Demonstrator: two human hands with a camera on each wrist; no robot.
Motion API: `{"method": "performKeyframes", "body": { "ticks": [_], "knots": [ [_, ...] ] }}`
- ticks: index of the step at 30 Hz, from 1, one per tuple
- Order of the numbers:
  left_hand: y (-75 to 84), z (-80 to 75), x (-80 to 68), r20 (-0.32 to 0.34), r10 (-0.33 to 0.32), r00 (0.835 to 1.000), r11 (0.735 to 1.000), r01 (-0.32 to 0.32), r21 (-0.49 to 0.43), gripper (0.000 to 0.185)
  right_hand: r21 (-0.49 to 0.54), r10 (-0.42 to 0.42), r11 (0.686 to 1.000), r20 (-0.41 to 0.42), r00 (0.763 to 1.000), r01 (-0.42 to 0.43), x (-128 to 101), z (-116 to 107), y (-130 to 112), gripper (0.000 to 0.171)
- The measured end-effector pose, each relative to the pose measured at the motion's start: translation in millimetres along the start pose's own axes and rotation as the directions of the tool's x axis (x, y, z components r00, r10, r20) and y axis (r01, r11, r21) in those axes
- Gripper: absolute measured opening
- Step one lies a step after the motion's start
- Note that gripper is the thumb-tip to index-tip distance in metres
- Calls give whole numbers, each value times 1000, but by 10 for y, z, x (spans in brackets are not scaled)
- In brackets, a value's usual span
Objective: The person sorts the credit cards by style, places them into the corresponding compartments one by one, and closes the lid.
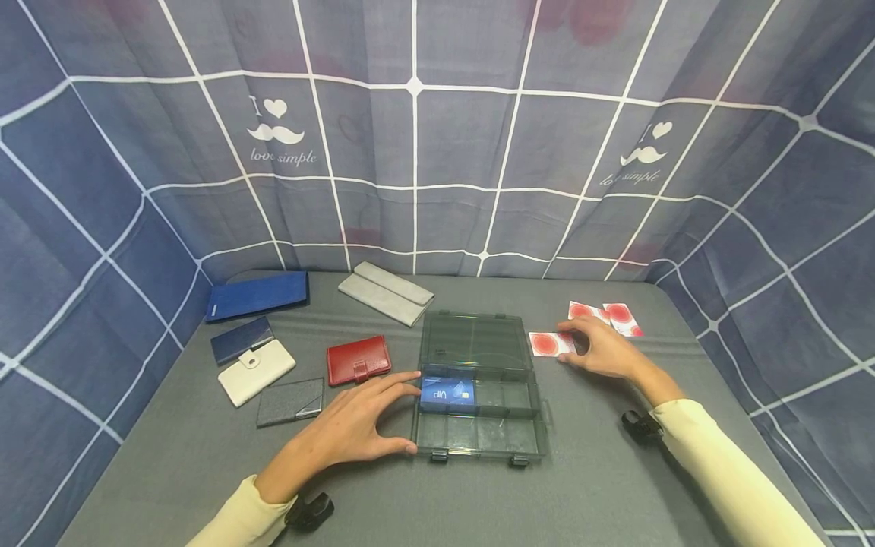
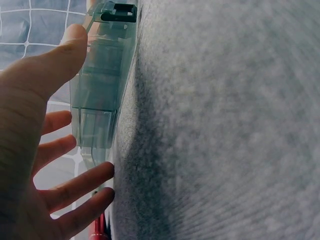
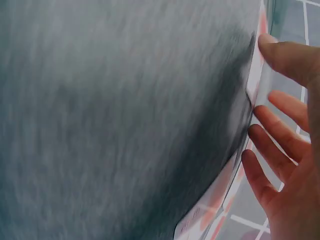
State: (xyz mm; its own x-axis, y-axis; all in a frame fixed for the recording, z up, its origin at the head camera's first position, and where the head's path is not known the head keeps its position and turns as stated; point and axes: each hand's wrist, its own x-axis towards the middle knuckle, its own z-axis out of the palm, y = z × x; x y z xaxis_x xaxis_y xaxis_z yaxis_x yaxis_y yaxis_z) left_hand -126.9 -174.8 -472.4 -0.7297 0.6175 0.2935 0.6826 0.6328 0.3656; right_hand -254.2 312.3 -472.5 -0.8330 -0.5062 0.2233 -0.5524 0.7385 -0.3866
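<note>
Nearest me, my left hand (image 1: 355,429) lies with fingers spread and straight against the left edge of the open, smoky clear plastic compartment box (image 1: 478,441), gripping nothing. Inside it rests a blue card (image 1: 447,393). Further out, my right hand (image 1: 601,351) presses relaxed fingers on a red-and-white patterned card (image 1: 547,343), two more (image 1: 604,314) just beyond. Red leather wallet (image 1: 358,359) sits left.

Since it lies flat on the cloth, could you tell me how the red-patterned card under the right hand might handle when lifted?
The card looks thin and flat, so probably light and slightly bendy. Lying flush on the cloth, its edge may be hard to catch; the right hand might slide it first.
</note>
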Motion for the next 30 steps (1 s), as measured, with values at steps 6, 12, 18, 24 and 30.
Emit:
{"method": "performKeyframes", "body": {
  "ticks": [6, 12, 18, 24, 30],
  "knots": [
    [4, -4, 18, -3, 5, 1000, 1000, -5, 1, 75, -34, -2, 999, 13, 1000, 3, -47, -48, 155, 50],
    [6, -6, 28, -1, 3, 1000, 1000, -3, 0, 75, -33, -37, 999, -5, 999, 36, -54, -54, 202, 41],
    [9, -3, 29, 3, 6, 1000, 1000, -6, 0, 76, -97, -7, 995, -20, 1000, 5, -98, -37, 212, 38],
    [13, -9, 31, 7, 3, 1000, 1000, -3, -5, 76, -149, -11, 989, -68, 998, 1, -173, -22, 159, 39],
    [14, -22, 19, 6, -8, 1000, 1000, 9, -9, 76, -146, -56, 989, -129, 990, 36, -205, -75, 0, 42]
  ]
}}
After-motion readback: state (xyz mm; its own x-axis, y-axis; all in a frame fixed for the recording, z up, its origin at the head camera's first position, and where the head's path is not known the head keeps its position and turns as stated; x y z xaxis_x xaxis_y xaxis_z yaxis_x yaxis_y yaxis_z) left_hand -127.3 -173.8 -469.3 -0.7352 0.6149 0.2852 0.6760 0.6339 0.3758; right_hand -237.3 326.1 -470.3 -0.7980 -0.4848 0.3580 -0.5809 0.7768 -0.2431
